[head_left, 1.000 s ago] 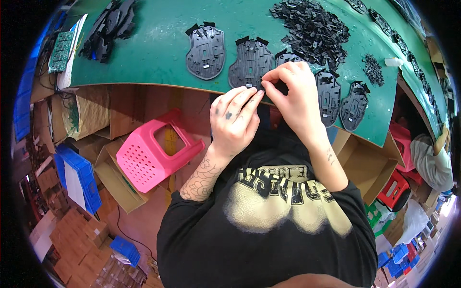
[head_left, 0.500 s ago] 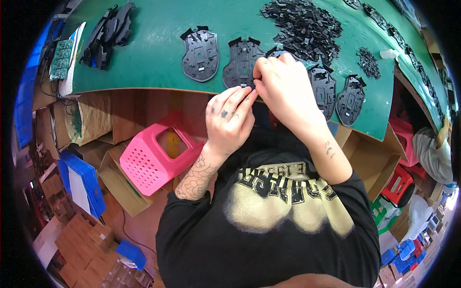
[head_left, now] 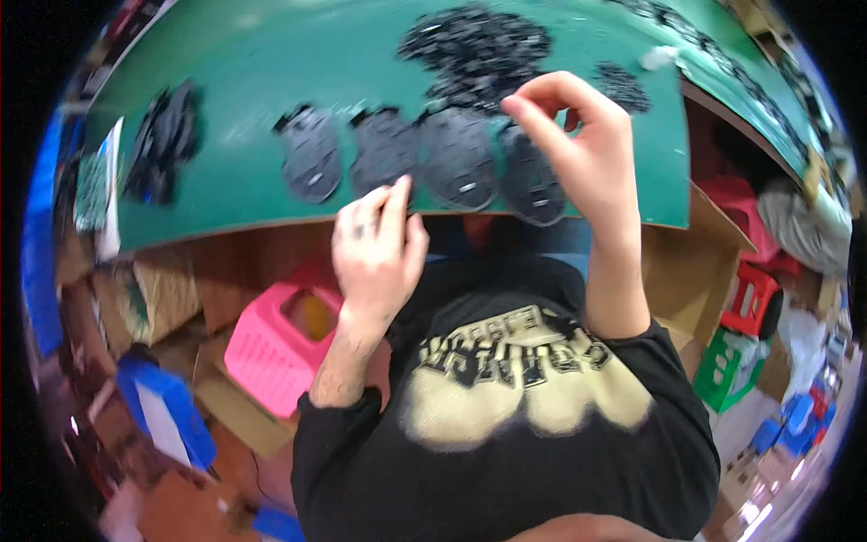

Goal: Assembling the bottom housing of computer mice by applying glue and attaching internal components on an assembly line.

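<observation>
A row of black plastic shell-shaped panels lies along the table's near edge. One panel [head_left: 312, 155] is at the left, then a second panel [head_left: 384, 149], a third panel [head_left: 459, 158] and a fourth panel [head_left: 531, 176]. My left hand [head_left: 377, 246] is at the lower edge of the second panel, fingers stretched forward and thumb apart; I see nothing in it. My right hand [head_left: 585, 135] is raised over the right end of the row, partly covering the fourth panel. Its thumb and index fingertips come together near the small-parts pile; blur hides whether something is between them.
Beyond the panels a heap of small black parts [head_left: 474, 54] covers the green table [head_left: 244, 99], with a smaller pile [head_left: 623, 88] at right. Black pieces [head_left: 164, 140] and green circuit boards [head_left: 93, 194] lie left. A pink stool [head_left: 280, 348] stands below.
My hands, close together half a second ago, have separated. The right has lifted away toward the small-parts heap; the left has moved left and its fingers have spread. The view has also shifted.
</observation>
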Demonstrator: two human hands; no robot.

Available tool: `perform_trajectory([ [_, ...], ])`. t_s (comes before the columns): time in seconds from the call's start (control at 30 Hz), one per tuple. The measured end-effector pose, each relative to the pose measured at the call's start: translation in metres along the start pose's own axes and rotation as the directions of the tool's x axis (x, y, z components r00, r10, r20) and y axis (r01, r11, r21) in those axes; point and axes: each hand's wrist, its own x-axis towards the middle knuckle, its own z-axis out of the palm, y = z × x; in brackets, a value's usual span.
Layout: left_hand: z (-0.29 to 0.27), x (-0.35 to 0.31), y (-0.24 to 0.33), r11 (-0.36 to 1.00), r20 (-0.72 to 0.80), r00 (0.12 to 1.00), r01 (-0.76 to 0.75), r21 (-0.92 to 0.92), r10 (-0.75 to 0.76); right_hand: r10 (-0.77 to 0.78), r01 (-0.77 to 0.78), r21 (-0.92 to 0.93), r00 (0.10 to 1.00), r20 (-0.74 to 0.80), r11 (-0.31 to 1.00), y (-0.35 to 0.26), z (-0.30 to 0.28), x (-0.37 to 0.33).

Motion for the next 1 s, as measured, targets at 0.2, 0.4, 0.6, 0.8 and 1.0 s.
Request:
perform_trajectory([
  [0.2,-0.002,0.002,0.003,0.995,0.060,0.997,-0.054,0.085,0.049,0.246,-0.300,-0.053,0.860,-0.448,0.952,0.115,-0.096,-0.014],
  [0.4,0.002,0.002,0.002,0.986,0.056,0.995,-0.091,0.139,0.084,0.300,-0.361,-0.098,0.875,-0.380,0.927,0.151,-0.116,-0.019],
  [0.6,0.002,-0.002,-0.004,0.975,0.062,0.990,-0.136,0.175,0.127,0.295,-0.387,-0.284,0.902,-0.317,0.877,0.156,-0.102,-0.005],
  [0.8,0.004,-0.006,-0.007,0.991,0.018,0.995,-0.104,0.088,0.103,0.352,-0.380,-0.194,0.922,-0.163,0.904,0.178,-0.129,0.000],
  [1.0,-0.006,-0.020,-0.022,0.988,-0.262,0.953,-0.152,0.035,0.156,0.364,-0.355,-0.185,0.931,0.015,0.916,0.200,-0.139,0.008],
])
